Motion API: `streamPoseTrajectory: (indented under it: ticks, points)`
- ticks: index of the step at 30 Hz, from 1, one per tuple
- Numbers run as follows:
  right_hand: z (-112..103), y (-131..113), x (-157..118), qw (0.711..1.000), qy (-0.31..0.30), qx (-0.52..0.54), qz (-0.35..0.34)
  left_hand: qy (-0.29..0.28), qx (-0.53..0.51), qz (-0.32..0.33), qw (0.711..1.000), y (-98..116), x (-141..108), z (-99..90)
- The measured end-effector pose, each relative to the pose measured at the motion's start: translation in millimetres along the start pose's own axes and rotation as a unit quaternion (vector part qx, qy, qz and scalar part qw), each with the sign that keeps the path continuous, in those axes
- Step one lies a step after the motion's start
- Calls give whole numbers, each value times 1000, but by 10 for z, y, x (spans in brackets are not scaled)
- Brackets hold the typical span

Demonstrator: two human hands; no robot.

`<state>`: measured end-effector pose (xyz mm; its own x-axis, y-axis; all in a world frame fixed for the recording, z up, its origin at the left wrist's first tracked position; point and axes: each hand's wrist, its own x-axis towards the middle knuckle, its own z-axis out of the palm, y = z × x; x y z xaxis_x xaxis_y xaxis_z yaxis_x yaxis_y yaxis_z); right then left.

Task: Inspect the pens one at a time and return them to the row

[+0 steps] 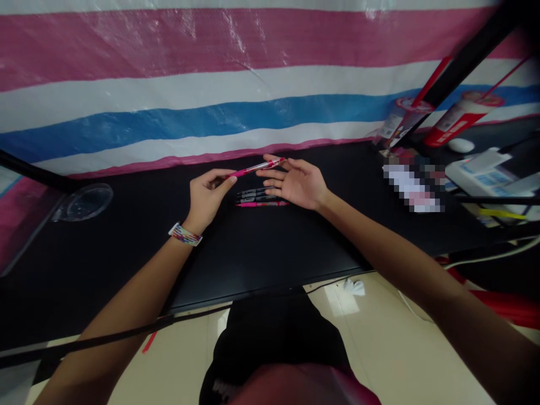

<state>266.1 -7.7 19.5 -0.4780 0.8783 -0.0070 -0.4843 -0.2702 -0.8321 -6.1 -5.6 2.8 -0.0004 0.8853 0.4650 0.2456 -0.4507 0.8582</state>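
Item: reddish shape (291,385), blurred, nearest the camera; identity cannot be told. Beyond it, dark clothing (278,329), before the front edge of the surface (270,247), which is black.

Item: left hand (206,197), with patterned wristband (184,235). State: thumb and fingers pinching a pink-and-clear pen (256,167) near its left end.

Item: the held pen. Position: between the hands, nearer the surface's back edge than its front. Long axis: left to right, roughly along the back edge, right end pointing to the other hand. From the left hand it extends rightward.

Item: right hand (307,184). State: unclenched, palm showing, fingers spread toward the left; pen's right end at the thumb and forefinger, contact cannot be told. Left hand is the gripping one; right stands at the far end.

Item: dark pens (253,195) and a second pink pen (259,204), lying side by side on the surface, axes left to right, on the front-edge side of the held pen.
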Motion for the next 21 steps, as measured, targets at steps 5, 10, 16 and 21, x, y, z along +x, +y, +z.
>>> streamPoseTrajectory:
  ticks: [5,10,16,21]
  points:
    - [4,34,7,1000,21,-18,-7,-14,0,8,1000,7,-13,6]
    - [-21,86,31,999,28,-4,-35,-18,-12,11,1000,13,-26,18]
    - [-18,109,49,999,32,4,-42,-18,-8,11,1000,43,-28,28]
    - [-12,100,50,998,27,40,-36,-16,-14,10,1000,36,-28,42]
